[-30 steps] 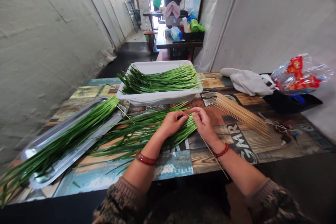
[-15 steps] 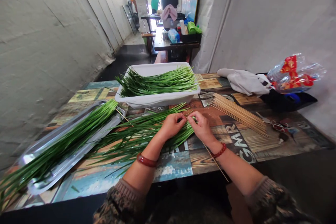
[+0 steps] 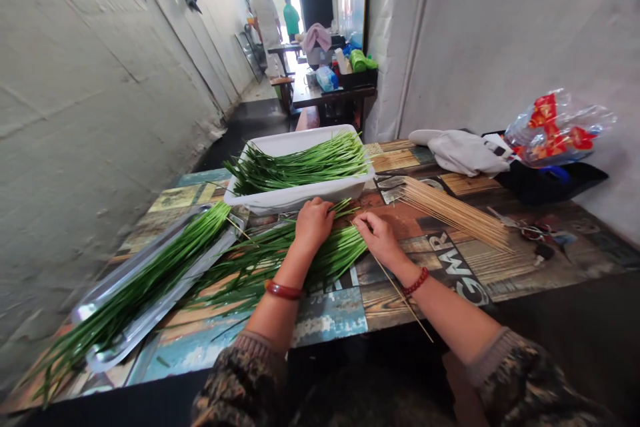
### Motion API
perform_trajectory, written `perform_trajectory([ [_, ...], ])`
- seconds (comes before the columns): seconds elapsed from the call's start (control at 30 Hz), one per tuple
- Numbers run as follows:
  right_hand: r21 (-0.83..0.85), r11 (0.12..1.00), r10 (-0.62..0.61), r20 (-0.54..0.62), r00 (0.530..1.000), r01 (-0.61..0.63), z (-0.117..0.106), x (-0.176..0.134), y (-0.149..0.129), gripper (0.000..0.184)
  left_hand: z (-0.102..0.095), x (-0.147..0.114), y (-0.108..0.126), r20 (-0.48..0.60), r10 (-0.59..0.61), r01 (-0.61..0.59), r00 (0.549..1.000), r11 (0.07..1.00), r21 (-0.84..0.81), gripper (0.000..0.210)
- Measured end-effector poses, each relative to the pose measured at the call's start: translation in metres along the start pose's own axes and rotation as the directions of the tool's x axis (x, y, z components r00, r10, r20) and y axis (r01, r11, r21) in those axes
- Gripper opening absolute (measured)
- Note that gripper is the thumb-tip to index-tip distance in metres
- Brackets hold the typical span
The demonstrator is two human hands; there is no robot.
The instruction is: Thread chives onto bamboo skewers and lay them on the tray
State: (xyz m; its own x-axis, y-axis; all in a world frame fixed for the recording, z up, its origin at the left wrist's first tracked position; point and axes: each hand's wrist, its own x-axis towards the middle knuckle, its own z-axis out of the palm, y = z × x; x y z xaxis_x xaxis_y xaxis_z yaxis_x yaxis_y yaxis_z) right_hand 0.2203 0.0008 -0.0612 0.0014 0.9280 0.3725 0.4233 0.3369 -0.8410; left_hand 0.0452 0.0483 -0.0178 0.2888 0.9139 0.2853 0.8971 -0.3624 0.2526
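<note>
Loose garlic chives [image 3: 340, 250] lie spread across the table, pale ends to the right. My left hand [image 3: 314, 223] rests on their far part, its fingers curled round a few chive stalks; the fingertips are partly hidden. Just to the right, my right hand [image 3: 379, 239] pinches a thin bamboo skewer [image 3: 403, 295], which slants down past the table's front edge. Its tip is by the pale chive ends. At left, a metal tray [image 3: 113, 353] holds a neat row of chives [image 3: 165, 273] with a skewer through their ends. Beyond my hands stands a white tub [image 3: 295, 200] of more chives.
A bundle of bamboo skewers [image 3: 455, 213] lies to the right, with scissors [image 3: 533, 232] and keys beyond it. A pale cap [image 3: 460, 150] and a clear plastic bag [image 3: 555, 130] sit at the back right. Two people stand far off near the doorway.
My left hand has moved away from my right hand, left and farther back over the chives. The right hand stays nearly in place with the skewer. The view has tilted slightly.
</note>
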Motion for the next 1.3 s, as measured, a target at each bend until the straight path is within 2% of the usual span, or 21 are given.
perform_trajectory([
  [0.1,-0.001,1.0,-0.003,0.001,1.0,0.003,0.0,0.001,0.0,0.026,0.005,0.007,0.003,0.025,0.014,-0.016,1.0,0.995,0.095,0.022],
  [0.23,0.007,1.0,-0.002,0.002,1.0,0.002,0.001,0.002,-0.001,0.025,0.006,0.009,0.003,-0.009,0.044,-0.044,0.999,0.996,0.073,0.02],
  [0.37,0.037,0.999,0.004,-0.004,1.0,-0.004,0.001,0.002,0.0,0.024,0.001,0.004,0.003,-0.079,0.095,-0.1,0.992,0.993,-0.056,0.017],
  [0.47,0.08,0.996,0.033,-0.013,0.999,-0.032,0.003,0.002,0.001,0.023,-0.001,-0.002,0.004,-0.075,0.046,-0.061,0.996,0.977,-0.207,0.014],
  [0.67,0.156,0.986,0.051,0.007,0.999,-0.051,0.003,0.001,0.0,0.023,0.006,-0.014,0.002,-0.033,-0.013,-0.006,0.999,0.856,-0.516,0.016],
  [0.8,0.174,0.983,0.051,0.011,0.999,-0.052,0.0,0.0,-0.006,0.023,0.009,-0.017,0.001,-0.023,-0.054,0.028,0.998,0.782,-0.623,0.017],
  [0.93,0.159,0.986,0.041,0.021,0.999,-0.044,-0.004,-0.003,-0.012,0.021,0.008,-0.018,0.006,-0.009,-0.09,0.062,0.996,0.756,-0.652,0.019],
  [1.17,0.081,0.996,0.037,0.021,0.999,-0.039,-0.008,-0.004,-0.012,0.022,0.006,-0.019,0.014,0.004,-0.046,0.038,0.999,0.771,-0.636,0.02],
  [1.3,0.109,0.993,0.051,0.027,0.998,-0.053,-0.007,-0.005,-0.01,0.022,0.007,-0.021,0.015,0.003,-0.057,0.044,0.998,0.746,-0.664,0.018],
])
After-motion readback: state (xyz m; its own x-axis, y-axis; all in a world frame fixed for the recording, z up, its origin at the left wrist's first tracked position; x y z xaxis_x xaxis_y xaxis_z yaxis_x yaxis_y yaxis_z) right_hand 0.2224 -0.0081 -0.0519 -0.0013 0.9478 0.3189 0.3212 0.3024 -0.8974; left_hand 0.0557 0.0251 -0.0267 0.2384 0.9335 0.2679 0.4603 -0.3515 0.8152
